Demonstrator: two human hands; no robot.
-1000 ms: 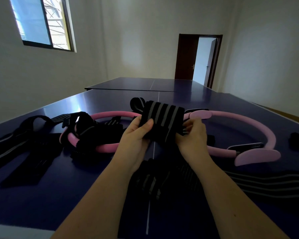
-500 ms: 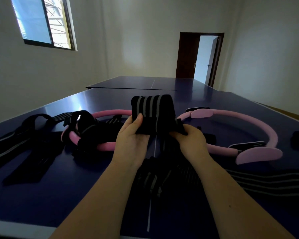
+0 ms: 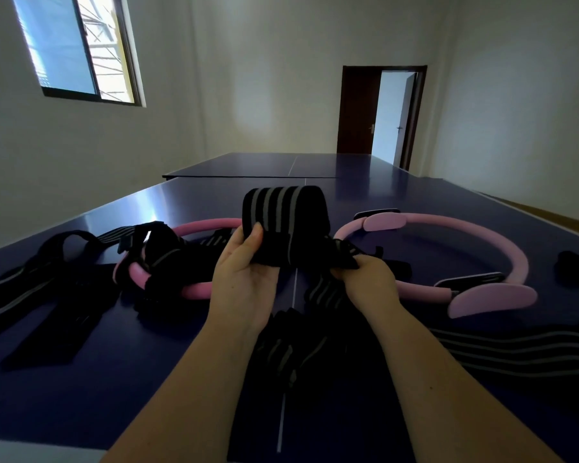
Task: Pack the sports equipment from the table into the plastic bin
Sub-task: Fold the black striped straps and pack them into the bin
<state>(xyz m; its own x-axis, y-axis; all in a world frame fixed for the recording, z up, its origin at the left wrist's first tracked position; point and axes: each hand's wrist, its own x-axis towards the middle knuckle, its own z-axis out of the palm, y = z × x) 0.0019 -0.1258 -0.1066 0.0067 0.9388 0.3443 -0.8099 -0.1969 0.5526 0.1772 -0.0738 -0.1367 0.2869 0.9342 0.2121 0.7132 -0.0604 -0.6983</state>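
Black elastic with grey stripes, wound into a roll, was held up above the dark blue worktop, straight in front of the person. The left hand gripped the roll from below, fingers curled behind it and the thumb pressed on its front. The right hand had its fingers clamped on the band's loose tail, just beside the roll. 2 pink rings lay on the worktop behind the hands: the left ring was half covered by black straps, and the right ring lay bare. More striped bands lay under the wrists.
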